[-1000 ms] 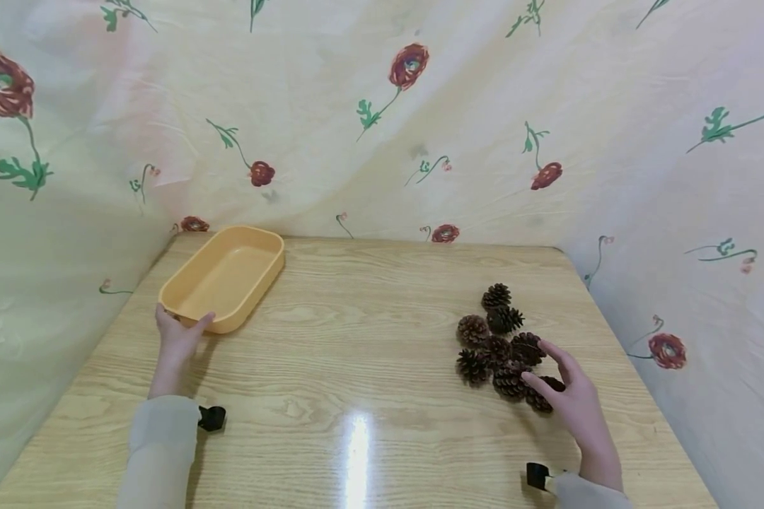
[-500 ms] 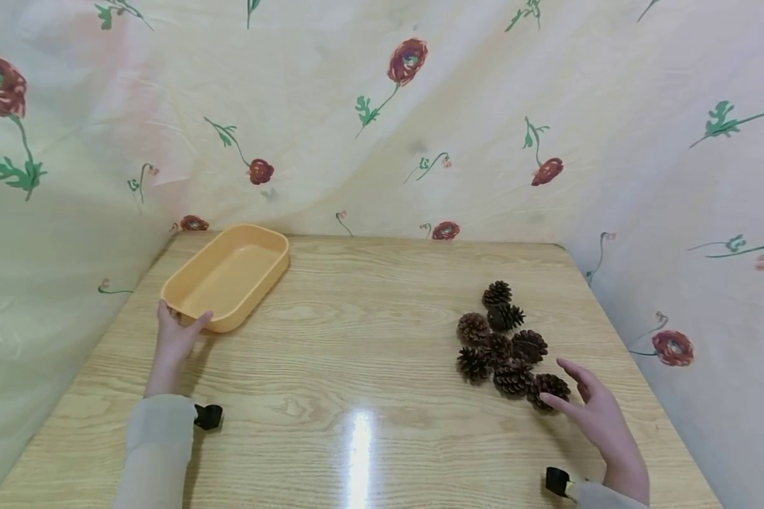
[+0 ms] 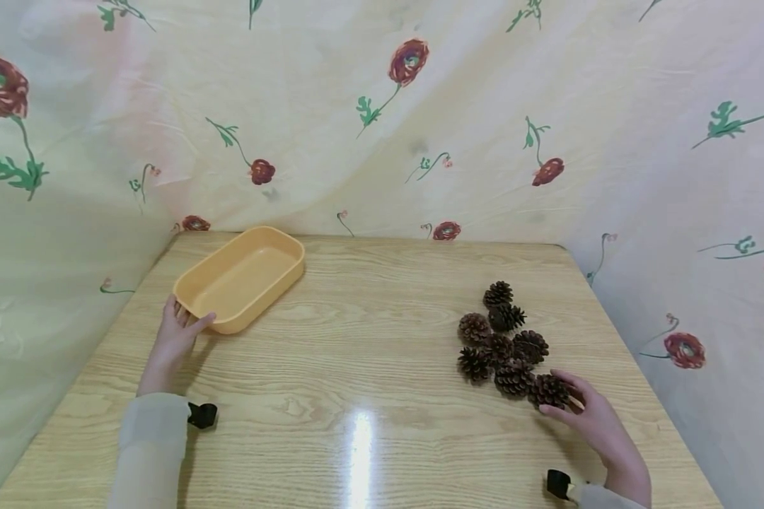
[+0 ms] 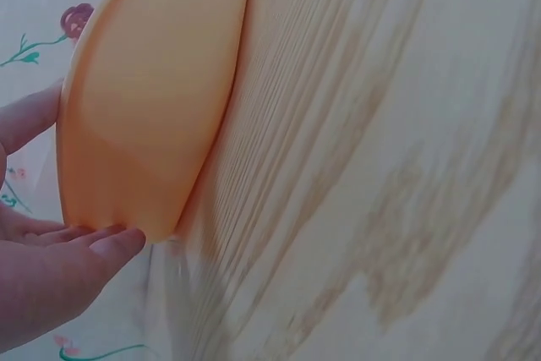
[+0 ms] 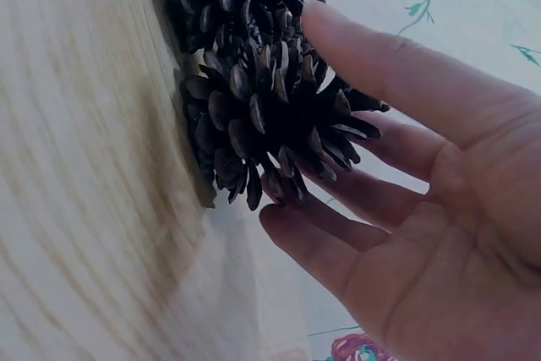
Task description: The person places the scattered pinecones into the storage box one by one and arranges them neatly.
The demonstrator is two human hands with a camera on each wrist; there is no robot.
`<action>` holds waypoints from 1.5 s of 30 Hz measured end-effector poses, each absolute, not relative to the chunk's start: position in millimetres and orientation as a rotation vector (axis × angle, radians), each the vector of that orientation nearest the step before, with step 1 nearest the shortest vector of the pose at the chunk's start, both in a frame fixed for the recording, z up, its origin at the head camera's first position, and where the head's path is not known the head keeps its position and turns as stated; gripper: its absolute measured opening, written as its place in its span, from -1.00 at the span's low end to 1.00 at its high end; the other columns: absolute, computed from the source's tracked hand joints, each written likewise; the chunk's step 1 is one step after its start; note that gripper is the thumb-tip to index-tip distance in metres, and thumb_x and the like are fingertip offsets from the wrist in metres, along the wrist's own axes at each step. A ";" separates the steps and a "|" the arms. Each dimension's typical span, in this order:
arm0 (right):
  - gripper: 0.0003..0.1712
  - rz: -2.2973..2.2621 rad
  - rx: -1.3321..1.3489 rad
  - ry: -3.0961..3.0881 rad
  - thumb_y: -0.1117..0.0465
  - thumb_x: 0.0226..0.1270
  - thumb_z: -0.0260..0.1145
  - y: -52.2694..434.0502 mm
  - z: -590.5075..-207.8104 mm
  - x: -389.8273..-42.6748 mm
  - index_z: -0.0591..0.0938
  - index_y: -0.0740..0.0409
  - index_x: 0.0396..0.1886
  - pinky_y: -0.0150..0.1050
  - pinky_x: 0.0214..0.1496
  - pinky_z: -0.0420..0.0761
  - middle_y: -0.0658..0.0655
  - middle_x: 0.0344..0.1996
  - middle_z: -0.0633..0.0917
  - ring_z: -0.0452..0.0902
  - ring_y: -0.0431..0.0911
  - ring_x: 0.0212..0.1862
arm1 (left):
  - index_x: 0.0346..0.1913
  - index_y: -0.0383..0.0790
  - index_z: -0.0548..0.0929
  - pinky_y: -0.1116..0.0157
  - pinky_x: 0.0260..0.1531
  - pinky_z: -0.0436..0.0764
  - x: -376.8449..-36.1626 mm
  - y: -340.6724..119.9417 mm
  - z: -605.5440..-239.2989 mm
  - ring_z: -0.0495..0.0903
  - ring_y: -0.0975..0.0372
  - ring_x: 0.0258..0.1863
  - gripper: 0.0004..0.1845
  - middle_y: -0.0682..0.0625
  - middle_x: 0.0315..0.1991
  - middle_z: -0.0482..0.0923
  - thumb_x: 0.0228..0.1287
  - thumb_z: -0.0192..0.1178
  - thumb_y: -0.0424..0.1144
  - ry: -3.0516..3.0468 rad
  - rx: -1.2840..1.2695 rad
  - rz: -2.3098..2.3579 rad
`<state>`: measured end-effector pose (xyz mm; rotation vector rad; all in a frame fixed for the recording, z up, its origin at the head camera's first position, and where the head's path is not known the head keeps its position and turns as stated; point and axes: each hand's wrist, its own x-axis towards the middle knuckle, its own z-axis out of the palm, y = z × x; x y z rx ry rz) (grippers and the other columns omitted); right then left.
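On the left of the table is a yellow-orange rectangular tray (image 3: pixel 242 279) with rounded corners. My left hand (image 3: pixel 173 339) grips its near end, thumb on one side and fingers on the other; the left wrist view shows my left hand (image 4: pixel 59 268) against the outside of the tray wall (image 4: pixel 152 99). At right, my right hand (image 3: pixel 595 417) has thumb and fingers around the nearest pine cone (image 3: pixel 550 391), which rests on the table. Close up, my right hand's fingers (image 5: pixel 313 238) touch that brown pine cone (image 5: pixel 262 116), their tips partly hidden behind its scales.
Several more pine cones (image 3: pixel 498 348) lie clustered beyond and left of the right hand, touching one another. The wood-grain table (image 3: pixel 369 339) carries a bright light reflection near the front. Flower-patterned cloth (image 3: pixel 331 141) hangs behind and at both sides.
My right hand drew back toward the near right, then came around the nearest pine cone. The tray's far end has swung to the right under my left hand.
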<state>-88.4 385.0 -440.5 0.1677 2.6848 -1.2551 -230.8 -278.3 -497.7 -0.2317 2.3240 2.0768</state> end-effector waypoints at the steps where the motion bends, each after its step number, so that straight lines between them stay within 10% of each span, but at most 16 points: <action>1: 0.00 -1.249 0.177 2.680 0.04 0.11 0.38 385.1 -440.6 -88.3 0.06 0.36 0.39 0.24 0.24 0.20 0.52 0.33 0.03 -0.02 0.44 0.29 | 0.39 0.20 -0.55 0.00 0.36 -0.10 -230.9 -278.7 -497.8 -0.38 0.03 0.43 0.20 0.02 0.44 -0.63 0.09 0.31 -0.08 2.323 -0.222 2.076; 23: -0.18 -1.123 0.248 2.821 0.00 0.22 0.29 385.8 -441.9 -83.5 0.21 0.41 0.29 0.04 0.08 0.49 0.55 0.21 0.25 0.24 0.42 0.18 | 0.42 0.16 -0.46 0.02 0.31 0.06 -223.9 -279.1 -487.9 -0.23 -0.09 0.42 0.08 -0.11 0.46 -0.51 0.21 0.23 -0.17 2.246 0.082 1.935; 32: -0.19 -1.148 0.309 2.835 0.00 0.23 0.28 388.1 -439.5 -81.1 0.22 0.41 0.29 -0.64 -0.19 0.52 0.53 0.21 0.28 0.27 0.34 0.18 | 0.43 0.03 -0.48 -0.08 0.28 0.08 -219.6 -271.8 -469.8 -0.21 -0.17 0.40 0.06 -0.13 0.46 -0.52 0.24 0.19 -0.22 2.234 0.214 1.740; 40: -0.09 -1.157 0.383 2.789 -0.10 0.20 0.26 390.8 -435.6 -78.8 0.16 0.37 0.34 -0.37 -0.08 0.61 0.52 0.26 0.21 0.19 0.36 0.23 | 0.44 -0.08 -0.45 -0.08 0.26 0.04 -214.3 -259.1 -459.1 -0.24 -0.24 0.38 -0.03 -0.14 0.46 -0.52 0.31 0.10 -0.30 2.161 0.367 1.673; 45: -0.08 -1.186 0.406 2.821 -0.10 0.18 0.28 391.6 -434.1 -78.2 0.16 0.37 0.34 -0.54 -0.15 0.57 0.53 0.26 0.20 0.19 0.38 0.22 | 0.45 -0.06 -0.42 0.01 0.25 0.12 -215.6 -251.8 -461.1 -0.21 -0.23 0.38 -0.05 -0.12 0.46 -0.52 0.31 0.09 -0.30 2.134 0.433 1.655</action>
